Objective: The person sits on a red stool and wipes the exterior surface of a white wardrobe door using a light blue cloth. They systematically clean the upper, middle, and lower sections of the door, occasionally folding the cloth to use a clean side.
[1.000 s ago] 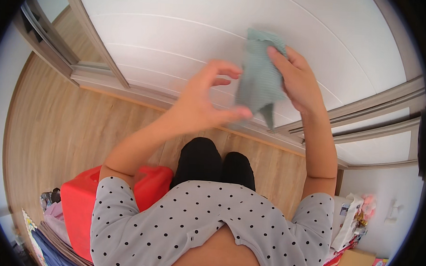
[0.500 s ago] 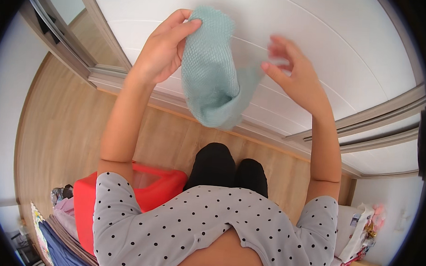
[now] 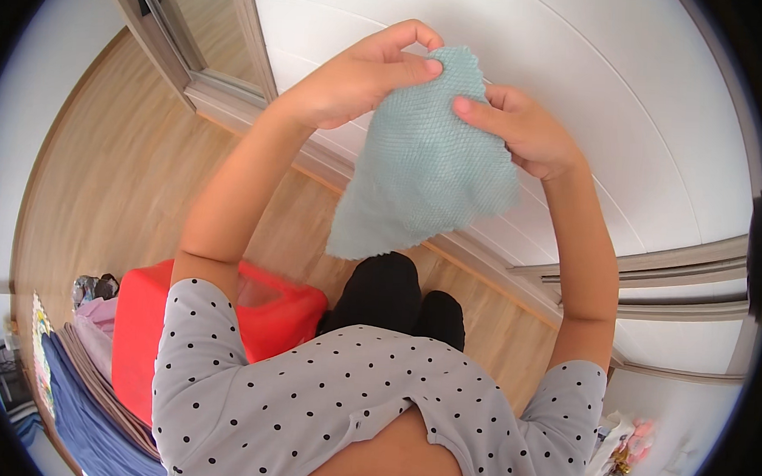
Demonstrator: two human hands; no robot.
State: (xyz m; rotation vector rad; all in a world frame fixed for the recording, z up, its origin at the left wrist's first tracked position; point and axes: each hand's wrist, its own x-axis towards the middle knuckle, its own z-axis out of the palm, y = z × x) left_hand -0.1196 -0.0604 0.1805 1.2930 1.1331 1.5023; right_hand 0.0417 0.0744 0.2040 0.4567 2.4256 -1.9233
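Head view: before the white door [image 3: 603, 129], your left hand [image 3: 354, 84] and right hand [image 3: 534, 134] pinch the upper teal cloth [image 3: 431, 168]; spreading appears largely done, full flattening not yet.

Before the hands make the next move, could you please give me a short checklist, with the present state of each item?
1. Left hand has a grip on the pale teal cloth: ok, thumb pressed near its top edge.
2. Right hand has a grip: ok, thumb on the near face.
3. Cloth stretched flat: not ok, it hangs loosely below the hands.
4. Cloth apart from the white panel behind: cannot tell from this view.
5. Both hands away from the red plastic object: ok.
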